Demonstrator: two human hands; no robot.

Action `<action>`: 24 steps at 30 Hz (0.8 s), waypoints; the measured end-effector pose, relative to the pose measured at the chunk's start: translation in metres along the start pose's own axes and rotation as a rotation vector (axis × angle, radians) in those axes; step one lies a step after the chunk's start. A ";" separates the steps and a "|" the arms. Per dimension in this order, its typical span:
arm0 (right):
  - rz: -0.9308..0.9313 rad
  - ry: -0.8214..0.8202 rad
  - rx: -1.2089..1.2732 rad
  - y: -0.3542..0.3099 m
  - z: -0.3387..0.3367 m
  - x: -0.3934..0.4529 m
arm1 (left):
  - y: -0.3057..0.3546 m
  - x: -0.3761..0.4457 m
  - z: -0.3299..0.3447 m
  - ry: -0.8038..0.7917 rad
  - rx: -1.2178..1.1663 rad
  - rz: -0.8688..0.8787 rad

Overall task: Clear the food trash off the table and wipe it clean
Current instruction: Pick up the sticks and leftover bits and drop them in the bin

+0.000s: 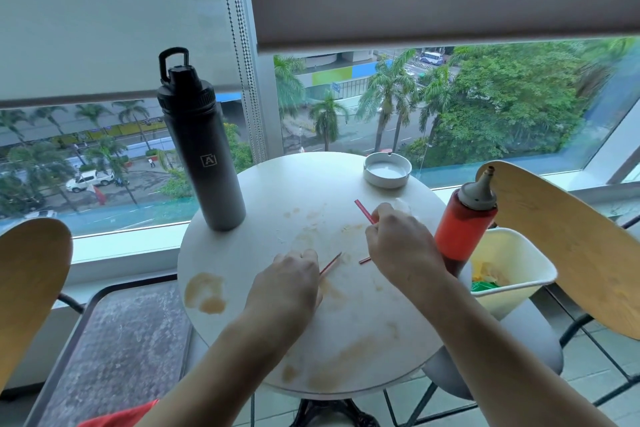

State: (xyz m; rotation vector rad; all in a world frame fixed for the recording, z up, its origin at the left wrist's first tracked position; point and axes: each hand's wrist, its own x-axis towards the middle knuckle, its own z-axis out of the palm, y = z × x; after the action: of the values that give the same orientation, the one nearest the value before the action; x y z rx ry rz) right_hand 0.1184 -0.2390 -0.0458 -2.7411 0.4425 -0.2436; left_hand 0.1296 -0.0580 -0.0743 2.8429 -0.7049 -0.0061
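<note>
White and round, a small table (346, 340) stands by a window, its top smeared with brownish food stains; the largest stain (205, 293) lies near the left edge. Two bare hands reach over the middle. The left hand (289, 282) has its fingers curled together, pinching one end of a thin red stick (330, 263) that angles up and to the right, low over the tabletop. The right hand (398, 246) is also curled; a second red stick (364, 211) juts from its far side and a short red end (365, 260) shows at its near side. Whether these are one stick or two, I cannot tell. A pale crumpled scrap (403, 206) lies just beyond its knuckles. A dark water bottle (201, 146) stands upright at the table's far left, a white ashtray (388, 170) at the far edge, and a red sauce bottle (464, 222) at the right edge. Beside the table on the right, a white bin (519, 274) holds yellow and green trash. Wooden chair backs (571, 246) flank the table
</note>
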 end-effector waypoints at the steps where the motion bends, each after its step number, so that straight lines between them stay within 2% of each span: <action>1: -0.002 0.007 0.011 0.001 -0.001 0.000 | -0.001 0.000 0.001 0.003 -0.010 0.004; 7: -0.028 0.102 0.036 0.005 -0.003 -0.003 | 0.002 -0.001 0.000 0.077 -0.149 0.014; 13: -0.051 0.192 0.072 0.003 -0.012 -0.008 | 0.012 0.007 -0.001 0.094 -0.300 -0.058; 20: -0.077 0.217 0.112 0.001 -0.021 -0.013 | 0.030 0.024 0.004 0.180 -0.292 0.026; 24: -0.080 0.193 0.134 0.005 -0.017 -0.011 | 0.041 0.037 0.011 0.172 -0.298 0.062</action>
State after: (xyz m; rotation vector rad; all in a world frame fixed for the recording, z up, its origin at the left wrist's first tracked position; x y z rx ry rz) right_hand 0.1028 -0.2446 -0.0332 -2.6173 0.3525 -0.5415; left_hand 0.1430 -0.1132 -0.0751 2.5019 -0.6899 0.1309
